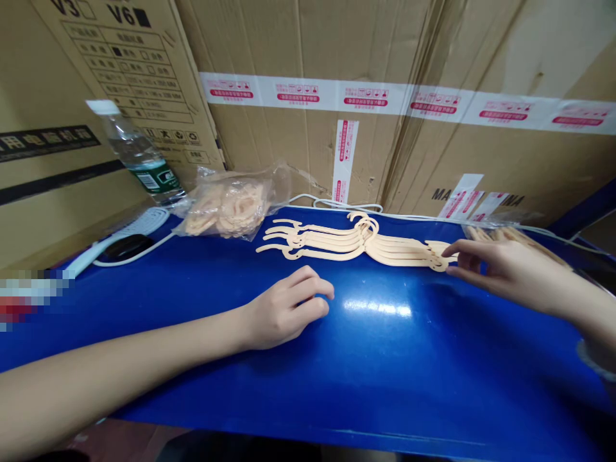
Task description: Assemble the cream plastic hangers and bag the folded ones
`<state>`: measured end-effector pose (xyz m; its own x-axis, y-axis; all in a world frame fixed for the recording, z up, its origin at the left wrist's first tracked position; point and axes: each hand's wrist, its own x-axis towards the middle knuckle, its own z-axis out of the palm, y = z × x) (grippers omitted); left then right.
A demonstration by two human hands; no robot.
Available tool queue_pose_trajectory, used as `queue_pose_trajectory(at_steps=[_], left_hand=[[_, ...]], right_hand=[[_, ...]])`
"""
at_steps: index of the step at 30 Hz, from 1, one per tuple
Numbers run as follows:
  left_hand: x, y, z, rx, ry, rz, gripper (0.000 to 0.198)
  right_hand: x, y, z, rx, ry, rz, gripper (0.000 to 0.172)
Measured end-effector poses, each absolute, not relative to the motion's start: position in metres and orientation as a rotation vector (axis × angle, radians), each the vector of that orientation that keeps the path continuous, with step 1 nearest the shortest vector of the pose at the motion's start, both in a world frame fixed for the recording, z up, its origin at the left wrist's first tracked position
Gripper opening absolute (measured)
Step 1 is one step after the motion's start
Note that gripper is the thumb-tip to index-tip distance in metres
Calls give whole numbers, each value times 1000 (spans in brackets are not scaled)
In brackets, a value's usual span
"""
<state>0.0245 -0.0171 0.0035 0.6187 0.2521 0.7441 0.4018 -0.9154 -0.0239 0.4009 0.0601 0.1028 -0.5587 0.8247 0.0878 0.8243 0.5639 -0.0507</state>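
Several cream-coloured plastic clothes hangers [337,242] lie overlapped in a row on the blue table [385,372], their hooks bunched together at the middle. At their right end is my right hand [505,269], its thumb and forefinger apart on either side of the hanger tips; whether they touch is hard to make out. My left hand [289,308] rests on the table in front of the hangers, fingers loosely bent and apart, with nothing visible in them.
Behind the hangers stand large cardboard boxes [289,38]. A clear bag [231,202] of cream plastic pieces, a water bottle [139,157], a pale-handled brush-like item [139,223] and a black object [128,247] are at left. A white cable [414,217] runs along the back. More cream pieces [505,234] lie behind my right hand.
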Motion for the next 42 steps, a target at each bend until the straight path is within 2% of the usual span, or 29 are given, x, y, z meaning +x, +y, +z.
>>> queue_pose_trajectory(at_steps=[4,17,28,36,42], left_hand=[[23,-17,2,-2655,-558,-1180,20],[24,-18,8,-2704,-536,-1175,22],[23,-18,5,-2694,-564,-1171,21],[24,-18,7,-2723,-568,-1162,23],[23,-18,6,-2706,-573,-1155,23]], right_hand=[[396,54,104,-1457,-2701,121,55],[397,39,78,-1311,-2685,154,39],[403,47,81,-1324,-2655,211,39],[399,55,71,-1199,-2542,-61,35],[407,65,56,-1184,-2637,-164,41]])
